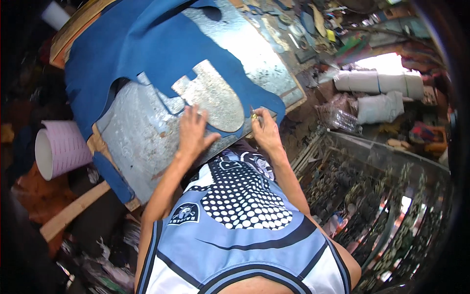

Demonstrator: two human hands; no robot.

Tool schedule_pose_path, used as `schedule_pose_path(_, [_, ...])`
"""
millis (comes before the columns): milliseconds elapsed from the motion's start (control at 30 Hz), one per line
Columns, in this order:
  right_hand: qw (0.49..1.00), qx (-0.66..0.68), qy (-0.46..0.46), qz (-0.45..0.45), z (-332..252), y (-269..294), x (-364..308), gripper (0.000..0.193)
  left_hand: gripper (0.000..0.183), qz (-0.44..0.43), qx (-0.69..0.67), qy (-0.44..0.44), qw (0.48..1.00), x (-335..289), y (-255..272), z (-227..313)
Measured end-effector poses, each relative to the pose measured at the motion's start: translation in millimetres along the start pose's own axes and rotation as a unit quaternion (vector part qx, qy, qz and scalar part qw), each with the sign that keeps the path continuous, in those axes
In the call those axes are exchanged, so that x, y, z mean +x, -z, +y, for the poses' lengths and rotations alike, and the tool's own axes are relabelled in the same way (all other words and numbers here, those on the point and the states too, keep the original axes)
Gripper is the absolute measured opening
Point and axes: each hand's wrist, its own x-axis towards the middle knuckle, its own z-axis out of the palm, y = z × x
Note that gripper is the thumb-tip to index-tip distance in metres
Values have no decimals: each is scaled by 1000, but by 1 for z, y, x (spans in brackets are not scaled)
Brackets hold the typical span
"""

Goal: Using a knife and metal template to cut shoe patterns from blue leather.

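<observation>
1. Your left hand [192, 132] lies palm down at the middle of the frame, its fingers spread wide, fingertips at the lower left edge of a speckled grey, round-ended piece [215, 103].
2. Your right hand [266, 131], right of centre, has its fingers drawn in narrow around a small tool [253, 116] with a yellowish part; it is too small to tell its kind.
3. That grey piece sits at the centre, notched at its upper end, its rounded end toward the lower right and near your right hand.
4. The blue sheet [147, 44] spreads from the upper left of the frame down to right of centre, bordering the grey piece.
5. Beneath it you have a grey, scuffed work surface [129, 130], showing at centre left and upper centre.
6. A pale pink roll [68, 147] stands out at the left; white rolls [374, 83] lie at the upper right.
</observation>
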Motion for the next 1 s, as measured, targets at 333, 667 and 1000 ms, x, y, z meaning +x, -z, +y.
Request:
schedule_pose_path(333, [987,-100,128,12,23,-39,46,46,85,18,-50,7,999,-32,-29,39])
schedule_pose_path(667, [953,261,-103,-110,54,42,143,23,88,41,-54,56,996,-18,-42,74])
schedule_pose_path(1000, [945,273,-147,-108,107,88,190,28,76,78,-25,230,970,-1,-61,117])
